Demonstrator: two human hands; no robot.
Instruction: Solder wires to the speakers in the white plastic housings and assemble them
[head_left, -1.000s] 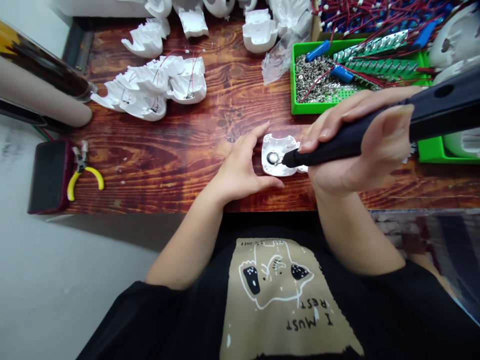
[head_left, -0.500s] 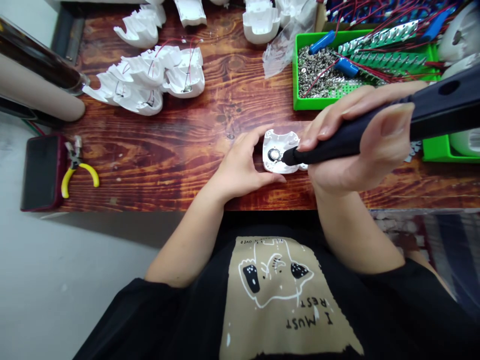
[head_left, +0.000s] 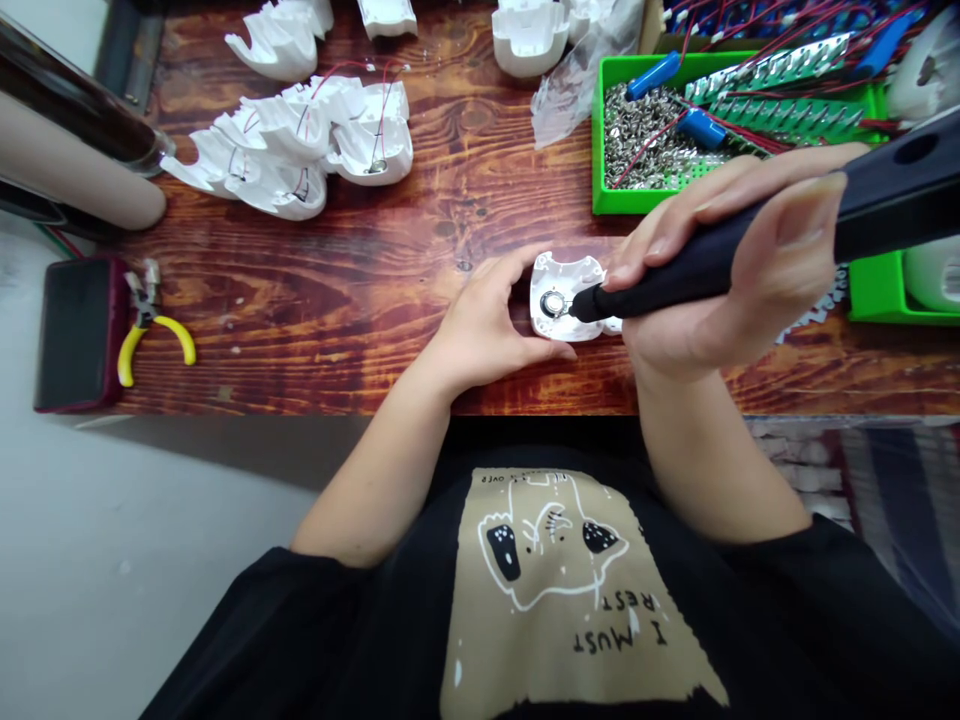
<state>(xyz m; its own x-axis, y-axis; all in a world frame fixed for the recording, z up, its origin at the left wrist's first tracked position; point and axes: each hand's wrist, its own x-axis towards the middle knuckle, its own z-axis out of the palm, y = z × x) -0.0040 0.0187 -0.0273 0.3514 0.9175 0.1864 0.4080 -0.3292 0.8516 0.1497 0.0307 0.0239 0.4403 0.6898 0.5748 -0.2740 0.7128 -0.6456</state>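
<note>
My left hand [head_left: 487,320] cups a small white plastic housing [head_left: 562,275], its fingers wrapped around the near and left sides and pressing it to the wooden table. A round metal ring with a dark centre [head_left: 553,304] sits inside the housing. My right hand [head_left: 720,270] grips a black electric screwdriver [head_left: 675,280], whose tip rests beside the ring. The tip's contact point is hidden by the tool's nose. The right side of the housing lies under my right fingers.
Several white plastic shells with red wires [head_left: 285,150] are heaped at upper left. A green tray of screws [head_left: 645,140] stands at upper right, with a clear plastic bag [head_left: 570,95] beside it. Yellow-handled pliers [head_left: 146,335] lie on a dark pad [head_left: 79,335] at left.
The whole view has drifted slightly, with the table items moving left and up. Both hands keep their hold, and the screwdriver tip stays at the ring.
</note>
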